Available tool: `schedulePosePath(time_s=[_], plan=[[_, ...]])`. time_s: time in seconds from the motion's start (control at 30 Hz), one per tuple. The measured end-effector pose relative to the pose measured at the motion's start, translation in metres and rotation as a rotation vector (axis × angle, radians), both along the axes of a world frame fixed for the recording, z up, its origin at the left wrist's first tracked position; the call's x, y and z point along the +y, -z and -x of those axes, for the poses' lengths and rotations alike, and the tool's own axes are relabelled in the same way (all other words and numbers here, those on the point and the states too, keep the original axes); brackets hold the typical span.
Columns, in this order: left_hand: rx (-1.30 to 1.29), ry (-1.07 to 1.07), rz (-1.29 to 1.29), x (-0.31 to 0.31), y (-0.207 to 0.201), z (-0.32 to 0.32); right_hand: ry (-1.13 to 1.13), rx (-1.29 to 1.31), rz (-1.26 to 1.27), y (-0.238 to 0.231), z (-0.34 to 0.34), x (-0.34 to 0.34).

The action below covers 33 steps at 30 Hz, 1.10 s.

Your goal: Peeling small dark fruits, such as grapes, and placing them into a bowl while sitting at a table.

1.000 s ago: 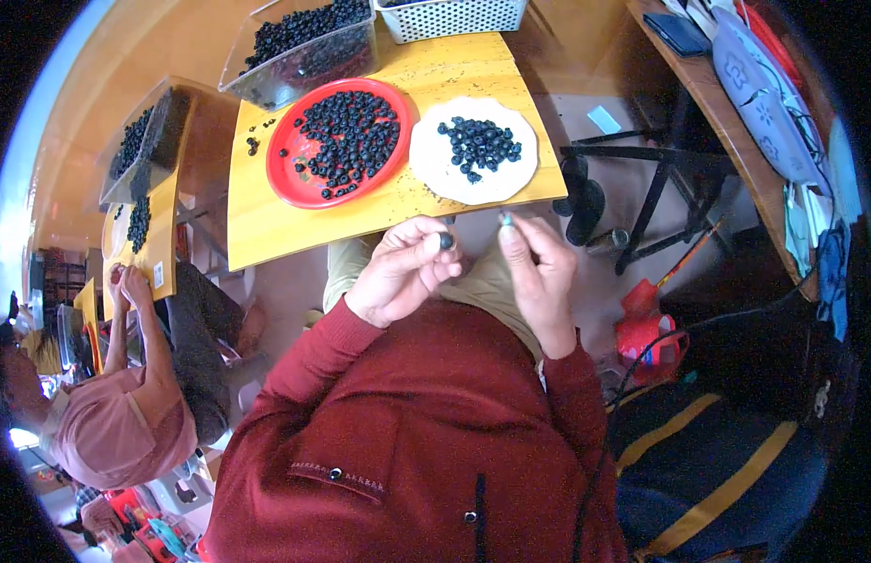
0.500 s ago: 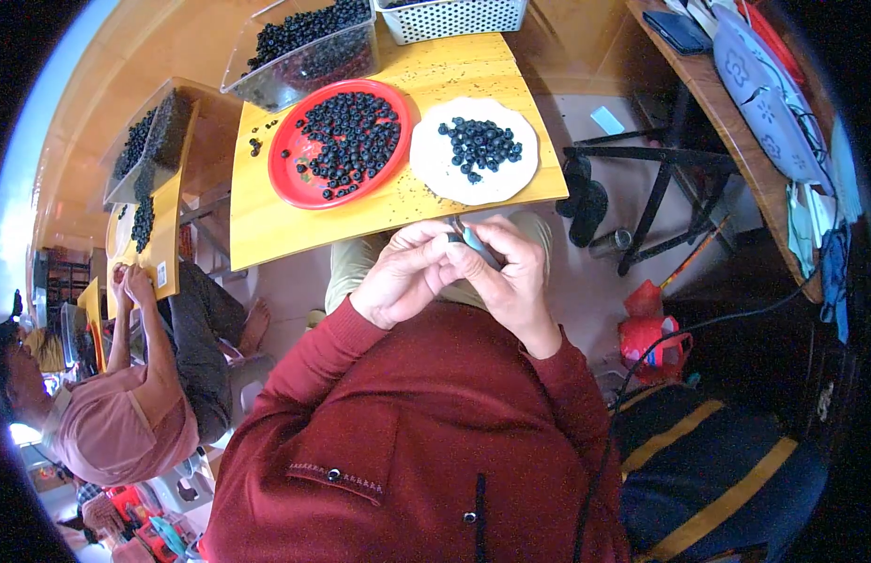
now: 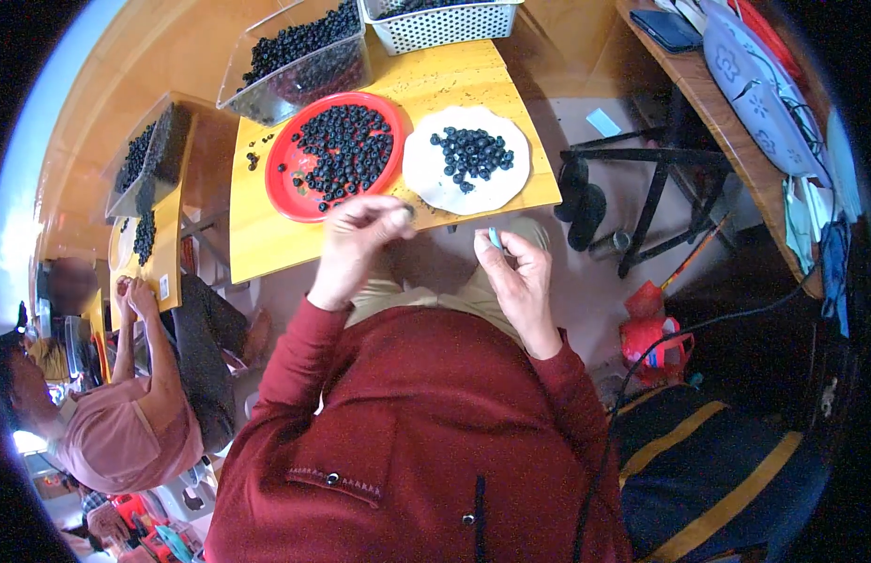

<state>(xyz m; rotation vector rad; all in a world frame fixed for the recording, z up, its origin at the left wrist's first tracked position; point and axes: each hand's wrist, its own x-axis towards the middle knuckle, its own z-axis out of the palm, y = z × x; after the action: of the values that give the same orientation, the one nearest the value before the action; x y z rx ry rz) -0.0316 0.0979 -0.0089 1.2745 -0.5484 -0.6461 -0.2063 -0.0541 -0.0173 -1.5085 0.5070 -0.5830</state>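
Observation:
My left hand point(image 3: 359, 246) hovers just off the table's near edge, below the red plate point(image 3: 283, 195). Its thumb and fingers are pinched together on a small dark piece point(image 3: 409, 213), partly hidden. To the right, my right hand point(image 3: 520, 281) is closed around a small tool with a blue handle point(image 3: 495, 237); the rest is hidden in the palm. Many small round black bead-like pieces point(image 3: 346, 145) lie on the red plate. A smaller heap of black pieces point(image 3: 473, 155) sits on the white scalloped plate point(image 3: 431, 188).
Behind the plates stand a clear bin point(image 3: 295, 70) of black pieces and a white perforated basket point(image 3: 440, 33). A co-worker point(image 3: 126, 422) sits at the left by another table. At the right are a side table point(image 3: 736, 141) and a black cable point(image 3: 708, 324).
My hands were together at the table edge and have parted. The left moved left and up toward the red plate, while the right stayed lower right with the blue-handled tool.

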Motion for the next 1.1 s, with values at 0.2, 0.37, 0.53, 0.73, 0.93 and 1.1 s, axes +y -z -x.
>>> schedulePosePath(time_s=[0.2,0.37,0.53,0.73,0.93,1.1], plan=[[-0.630,-0.384,-0.490,0.005,-0.006,-0.085,0.029,-0.027,0.010,0.006,0.009,0.002],[-0.997,-0.230,-0.349,-0.026,0.000,-0.058,0.064,-0.019,0.021,0.013,0.017,0.001],[-1.340,0.071,-0.320,-0.068,0.007,-0.028,0.087,0.033,-0.093,0.014,0.024,0.003],[-1.404,0.273,-0.457,-0.098,0.001,-0.029,0.128,0.031,-0.151,0.033,0.035,0.001],[-1.462,0.387,-0.477,-0.115,-0.002,-0.035,0.128,0.033,-0.187,0.036,0.040,0.001],[-1.464,0.472,-0.571,-0.120,-0.007,-0.033,0.137,0.028,-0.231,0.043,0.043,-0.001]])
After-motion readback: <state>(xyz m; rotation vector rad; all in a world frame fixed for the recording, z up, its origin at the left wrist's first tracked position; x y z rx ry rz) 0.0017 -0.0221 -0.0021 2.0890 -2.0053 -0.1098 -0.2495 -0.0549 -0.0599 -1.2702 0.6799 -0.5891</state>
